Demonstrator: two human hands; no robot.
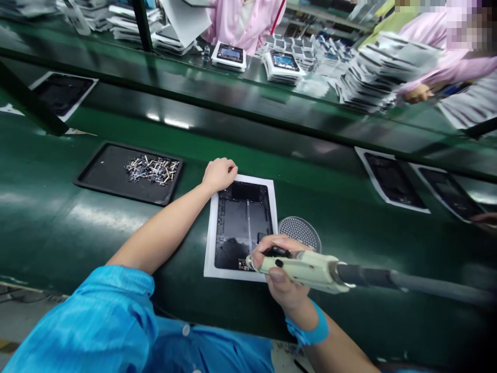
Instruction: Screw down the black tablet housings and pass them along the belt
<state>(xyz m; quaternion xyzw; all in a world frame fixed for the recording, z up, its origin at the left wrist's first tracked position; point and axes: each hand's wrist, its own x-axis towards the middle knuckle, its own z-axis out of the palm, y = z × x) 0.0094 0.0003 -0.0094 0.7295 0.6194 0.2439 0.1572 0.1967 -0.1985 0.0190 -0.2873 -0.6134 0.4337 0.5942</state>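
A black tablet housing (236,217) lies on a white sheet (210,259), its inner side facing up, with a strip running down its middle. My left hand (220,173) rests at the far left corner of the housing, fingers curled; whatever they may grip is hidden. In my right hand (285,274) is a pale green electric screwdriver (306,269), its thick cord leading off to the right. Its tip end is over a small circuit board (244,264) at the near edge of the housing; whether the bit touches is hidden. A round dish with a perforated top (298,233) sits just right of the sheet.
A black tray (104,168) with a heap of small parts (155,169) lies left. More black housings (396,178) on white sheets lie right and far left. Beyond a rail, co-workers in pink sleeves (469,67) sit near stacked white sheets (376,72).
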